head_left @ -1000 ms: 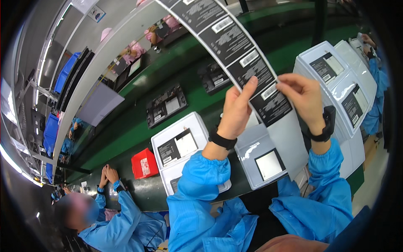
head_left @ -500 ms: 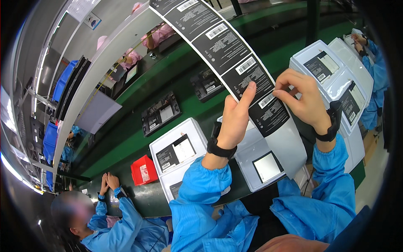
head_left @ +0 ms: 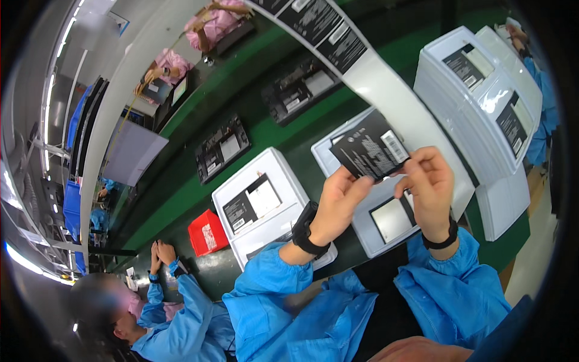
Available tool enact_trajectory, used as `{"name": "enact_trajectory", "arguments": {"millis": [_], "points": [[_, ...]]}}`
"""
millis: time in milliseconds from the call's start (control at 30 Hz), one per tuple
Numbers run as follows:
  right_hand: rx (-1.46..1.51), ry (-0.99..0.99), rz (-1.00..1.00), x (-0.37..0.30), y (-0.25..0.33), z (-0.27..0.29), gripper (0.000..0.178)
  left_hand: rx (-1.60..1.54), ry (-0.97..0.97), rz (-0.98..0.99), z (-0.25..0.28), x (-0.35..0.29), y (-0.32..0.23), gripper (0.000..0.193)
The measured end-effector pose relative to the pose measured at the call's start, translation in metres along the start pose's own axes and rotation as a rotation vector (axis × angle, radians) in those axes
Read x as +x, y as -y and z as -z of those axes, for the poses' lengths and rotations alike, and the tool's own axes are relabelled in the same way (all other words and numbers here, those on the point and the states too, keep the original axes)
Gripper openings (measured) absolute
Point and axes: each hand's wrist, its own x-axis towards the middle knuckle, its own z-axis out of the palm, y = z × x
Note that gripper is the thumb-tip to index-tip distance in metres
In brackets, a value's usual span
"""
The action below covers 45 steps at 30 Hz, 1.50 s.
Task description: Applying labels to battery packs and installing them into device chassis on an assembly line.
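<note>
Between my hands is a loose black label (head_left: 369,146) with white print and a barcode, tilted up. My left hand (head_left: 338,208) pinches its lower edge, thumb on the near side. The fingers of my right hand (head_left: 429,190) are closed on its right corner, next to the barcode. Behind it runs a long strip of black labels (head_left: 319,29), whose near part is bare white backing (head_left: 392,81). Below my hands lies a white plastic tray (head_left: 369,232), with a flat silver battery (head_left: 392,218) in it, partly hidden by my right hand.
On my left stands another white tray (head_left: 289,181) with a black-and-silver battery (head_left: 252,202), beside a red bin (head_left: 208,233). Opened laptop bases (head_left: 223,149) lie on the green bench. Stacked trays (head_left: 446,90) stand at right. A co-worker in blue (head_left: 187,314) sits at lower left.
A black label has come off the strip and is now in my hands. Both hands moved lower, and the strip's near part is now bare backing. The view shifted slightly.
</note>
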Motion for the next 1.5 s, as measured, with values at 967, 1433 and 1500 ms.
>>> {"name": "enact_trajectory", "arguments": {"millis": [967,1433,1500], "points": [[-0.954,0.142,-0.425,0.121,-0.113,0.022,0.027,1.621,0.232,-0.242,0.120,0.039,0.036,0.027],[-0.956,0.145,-0.405,0.120,-0.111,0.023,0.028,1.744,0.263,-0.235,0.109,0.041,0.040,0.045],[-1.134,0.108,-0.175,0.116,-0.103,0.022,0.031,1.756,0.260,-0.231,0.108,0.045,0.042,0.047]]}}
